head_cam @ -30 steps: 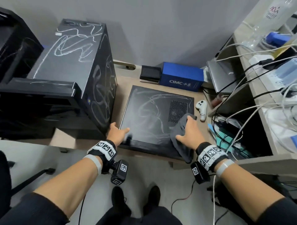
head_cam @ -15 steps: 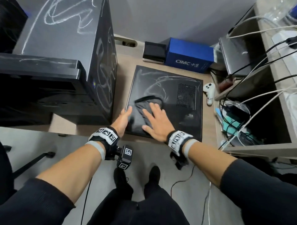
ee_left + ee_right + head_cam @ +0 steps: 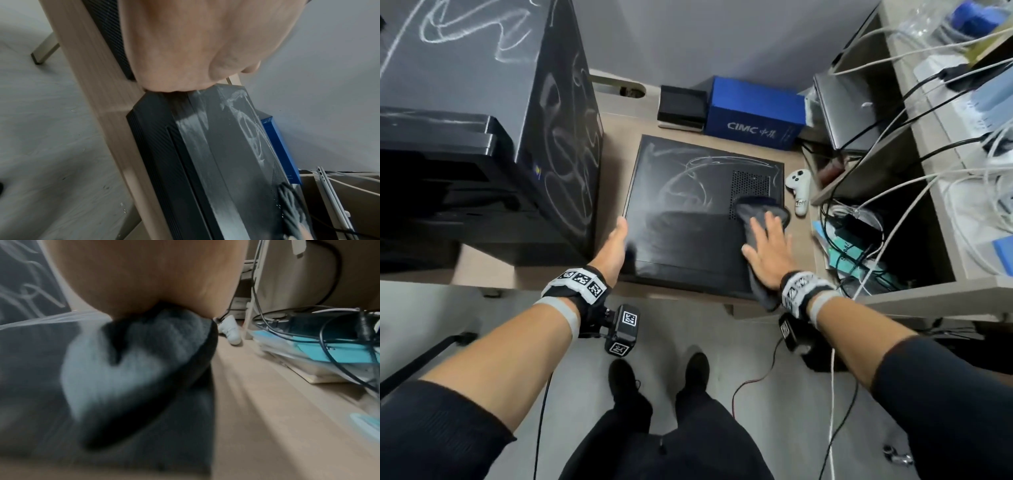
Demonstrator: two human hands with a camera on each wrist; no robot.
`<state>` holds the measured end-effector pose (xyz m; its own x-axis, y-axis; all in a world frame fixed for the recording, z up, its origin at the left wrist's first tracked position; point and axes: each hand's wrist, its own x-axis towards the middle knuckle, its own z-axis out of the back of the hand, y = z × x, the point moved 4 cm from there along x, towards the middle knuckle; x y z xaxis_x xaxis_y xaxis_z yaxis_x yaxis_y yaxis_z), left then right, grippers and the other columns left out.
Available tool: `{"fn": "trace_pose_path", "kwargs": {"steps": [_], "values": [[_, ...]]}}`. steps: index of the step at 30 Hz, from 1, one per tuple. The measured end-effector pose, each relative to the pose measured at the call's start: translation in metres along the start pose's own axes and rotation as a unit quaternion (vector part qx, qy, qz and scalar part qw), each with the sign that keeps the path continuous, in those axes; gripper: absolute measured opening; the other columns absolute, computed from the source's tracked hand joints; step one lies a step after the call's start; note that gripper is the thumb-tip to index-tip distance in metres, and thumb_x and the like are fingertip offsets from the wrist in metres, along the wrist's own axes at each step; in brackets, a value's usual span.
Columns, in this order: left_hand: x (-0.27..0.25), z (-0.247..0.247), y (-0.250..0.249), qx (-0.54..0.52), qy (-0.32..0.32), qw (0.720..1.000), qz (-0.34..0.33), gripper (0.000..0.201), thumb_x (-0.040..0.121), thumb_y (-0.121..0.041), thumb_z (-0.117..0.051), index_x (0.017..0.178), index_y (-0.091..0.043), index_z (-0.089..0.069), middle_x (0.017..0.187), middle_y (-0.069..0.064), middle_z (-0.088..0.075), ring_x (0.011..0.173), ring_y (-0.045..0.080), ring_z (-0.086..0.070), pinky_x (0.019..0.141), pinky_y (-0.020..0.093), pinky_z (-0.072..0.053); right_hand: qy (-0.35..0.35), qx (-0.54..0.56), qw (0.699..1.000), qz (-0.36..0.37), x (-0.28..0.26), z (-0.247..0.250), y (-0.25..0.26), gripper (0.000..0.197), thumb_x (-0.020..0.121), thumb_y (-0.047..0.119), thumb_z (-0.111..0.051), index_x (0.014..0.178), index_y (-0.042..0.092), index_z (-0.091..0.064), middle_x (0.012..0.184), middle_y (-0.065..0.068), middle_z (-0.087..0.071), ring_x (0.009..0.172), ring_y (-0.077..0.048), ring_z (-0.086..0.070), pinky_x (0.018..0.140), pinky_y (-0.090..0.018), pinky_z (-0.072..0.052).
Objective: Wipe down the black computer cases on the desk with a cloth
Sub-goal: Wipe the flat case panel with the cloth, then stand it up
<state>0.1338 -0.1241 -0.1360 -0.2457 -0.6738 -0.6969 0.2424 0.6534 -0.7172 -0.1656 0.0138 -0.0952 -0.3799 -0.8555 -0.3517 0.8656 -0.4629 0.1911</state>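
Note:
A flat black computer case [image 3: 698, 192] lies on the wooden desk [image 3: 613, 161], white dust streaks on its far half, its near half dark. My right hand [image 3: 767, 250] presses flat on a dark grey cloth [image 3: 760, 209] at the case's right edge, beside the vent grille; the cloth [image 3: 131, 369] hangs over the near edge under the wrist. My left hand [image 3: 616, 246] rests against the case's left near corner, fingers straight. In the left wrist view that hand [image 3: 195, 48] touches the case [image 3: 216, 162] at its corner. A tall black tower case [image 3: 493, 113] with white scribbles stands on the left.
A white controller [image 3: 800, 190] lies just right of the flat case. A blue box [image 3: 753, 114] and a small black box [image 3: 681, 106] stand behind it. A laptop [image 3: 842, 109], tangled cables [image 3: 859, 240] and papers crowd the shelf at right. Chair base at lower left.
My right hand has swept the cloth from the case's left middle across to its right edge, leaving a dark wiped band. The left hand stays at the left corner.

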Motion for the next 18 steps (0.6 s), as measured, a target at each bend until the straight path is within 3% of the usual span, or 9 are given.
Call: {"fn": "trace_pose_path", "kwargs": {"steps": [2,4,8,10,13,15,18], "values": [[0.001,-0.001,0.001,0.009,0.009,1.0,-0.003,0.1,0.083,-0.089,-0.028,0.159,-0.025,-0.023,0.166,-0.006,-0.019,0.152,0.01,-0.018,0.124,0.034,-0.007,-0.006,0.025,0.997,-0.073,0.031,0.012,0.003,0.073,0.101,0.049,-0.038,0.16,0.02,-0.006,0.166,-0.012,0.014,0.152,-0.03,0.014,0.123,-0.051,0.004],[0.0,0.001,0.001,0.01,0.003,1.0,-0.008,0.089,0.091,-0.08,-0.025,0.16,-0.023,-0.021,0.166,-0.006,-0.018,0.152,0.012,-0.017,0.123,0.034,-0.007,0.002,0.045,0.992,-0.117,0.045,0.015,0.013,0.077,0.1,0.052,-0.038,0.16,0.017,-0.003,0.164,-0.015,0.017,0.151,-0.032,0.018,0.122,-0.05,0.007],[0.002,0.0,0.001,0.006,-0.01,1.0,-0.027,0.081,0.096,-0.073,-0.025,0.159,-0.022,-0.023,0.165,-0.005,-0.021,0.152,0.013,-0.018,0.125,0.038,-0.008,-0.009,0.056,0.994,-0.091,0.0,-0.001,0.023,0.079,0.099,0.048,-0.043,0.159,0.016,-0.004,0.165,-0.017,0.014,0.152,-0.033,0.016,0.122,-0.049,0.006],[0.003,-0.001,0.002,0.023,-0.032,0.998,-0.039,0.082,0.094,-0.071,-0.033,0.157,-0.019,-0.027,0.163,0.0,-0.028,0.15,0.018,-0.025,0.125,0.041,-0.014,-0.002,0.052,0.997,-0.059,-0.032,-0.014,0.02,0.079,0.098,0.045,-0.047,0.159,0.017,-0.005,0.165,-0.014,0.013,0.152,-0.031,0.015,0.122,-0.05,0.004],[0.007,0.0,0.005,0.088,-0.085,0.991,-0.049,0.11,0.06,-0.067,-0.066,0.151,-0.013,-0.036,0.149,0.007,-0.046,0.138,0.024,-0.044,0.118,0.042,-0.033,0.017,0.028,0.999,-0.043,-0.029,-0.013,0.007,0.078,0.098,0.045,-0.047,0.159,0.02,-0.004,0.165,-0.011,0.015,0.152,-0.028,0.017,0.122,-0.051,0.006],[0.023,0.006,0.021,0.163,-0.104,0.98,-0.042,0.124,0.035,-0.061,-0.084,0.144,-0.019,-0.042,0.138,0.008,-0.057,0.128,0.029,-0.055,0.109,0.046,-0.046,0.013,0.014,0.998,-0.068,0.003,0.0,0.005,0.08,0.098,0.047,-0.046,0.159,0.02,-0.003,0.165,-0.012,0.016,0.152,-0.03,0.017,0.122,-0.051,0.006],[0.037,0.01,0.036,0.24,-0.109,0.964,-0.044,0.13,0.017,-0.056,-0.086,0.136,-0.025,-0.046,0.128,0.006,-0.063,0.118,0.03,-0.062,0.1,0.047,-0.053,0.005,0.01,0.995,-0.097,0.056,0.017,0.028,0.082,0.097,0.051,-0.044,0.159,0.018,-0.003,0.164,-0.018,0.016,0.151,-0.035,0.017,0.122,-0.051,0.005]]}}
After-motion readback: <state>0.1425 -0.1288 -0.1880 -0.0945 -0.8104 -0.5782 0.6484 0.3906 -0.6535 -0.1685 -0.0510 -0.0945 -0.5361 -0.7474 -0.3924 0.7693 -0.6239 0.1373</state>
